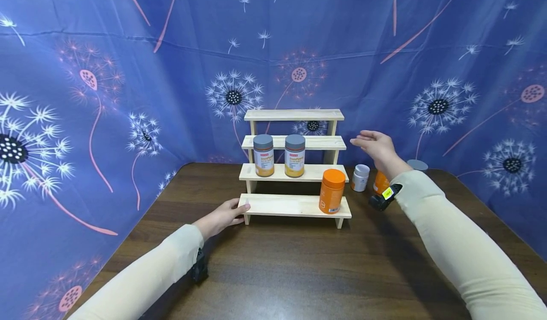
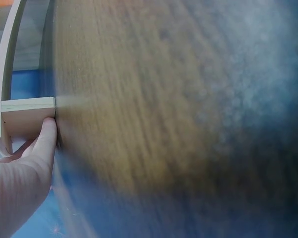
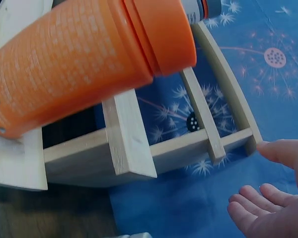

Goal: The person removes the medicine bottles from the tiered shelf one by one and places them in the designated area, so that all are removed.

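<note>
A stepped wooden display rack (image 1: pixel 278 206) stands on the table. My left hand (image 1: pixel 224 216) grips the left end of its lowest step; one digit presses the leg (image 2: pixel 27 124) in the left wrist view. To the right of the rack, my right hand (image 1: pixel 378 150) is raised with nothing in it, fingers loosely extended. On the lowest step's right end stands an orange bottle (image 1: pixel 332 192), large in the right wrist view. Two grey-lidded bottles, one left (image 1: pixel 263 156) and one right (image 1: pixel 295 156), stand upright on the second step.
A small white bottle (image 1: pixel 361 177) stands right of the rack. Behind my right forearm, another orange container (image 1: pixel 380 182) and a grey lid (image 1: pixel 417 165) are partly hidden. A blue dandelion-print cloth (image 1: pixel 171 73) hangs behind the brown wooden table (image 1: pixel 278 272).
</note>
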A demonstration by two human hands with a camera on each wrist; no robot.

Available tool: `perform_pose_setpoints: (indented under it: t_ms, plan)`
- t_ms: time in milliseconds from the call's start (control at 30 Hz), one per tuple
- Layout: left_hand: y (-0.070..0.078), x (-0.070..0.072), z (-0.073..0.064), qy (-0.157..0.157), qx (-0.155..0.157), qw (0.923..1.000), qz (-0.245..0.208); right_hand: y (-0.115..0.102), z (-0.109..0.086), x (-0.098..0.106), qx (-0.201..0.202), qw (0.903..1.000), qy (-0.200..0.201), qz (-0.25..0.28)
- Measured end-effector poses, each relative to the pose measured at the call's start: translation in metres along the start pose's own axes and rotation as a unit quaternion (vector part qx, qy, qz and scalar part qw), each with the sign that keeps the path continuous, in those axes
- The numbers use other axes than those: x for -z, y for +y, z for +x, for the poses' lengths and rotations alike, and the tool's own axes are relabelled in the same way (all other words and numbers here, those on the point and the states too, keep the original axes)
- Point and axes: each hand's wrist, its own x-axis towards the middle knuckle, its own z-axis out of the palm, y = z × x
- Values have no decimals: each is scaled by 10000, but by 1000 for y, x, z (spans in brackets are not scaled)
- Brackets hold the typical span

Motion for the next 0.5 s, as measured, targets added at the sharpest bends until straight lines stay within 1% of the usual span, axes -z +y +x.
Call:
perform_pose_setpoints:
  t_ms: [67, 167, 300, 500]
  plan:
    - [-1, 0, 1, 53, 109, 9999, -78, -2, -1, -2, 14, 10000, -48, 26]
    - [-2, -1, 4, 133, 145, 9997, -143, -4, -1, -3, 88, 9999, -84, 31]
    - [-1, -2, 4, 195, 93, 9995, -233, -8, -2, -5, 163, 9997, -135, 118]
    - [-2, -2, 3, 217, 104, 9994, -242, -11, -6, -10, 110, 9991, -276, 302]
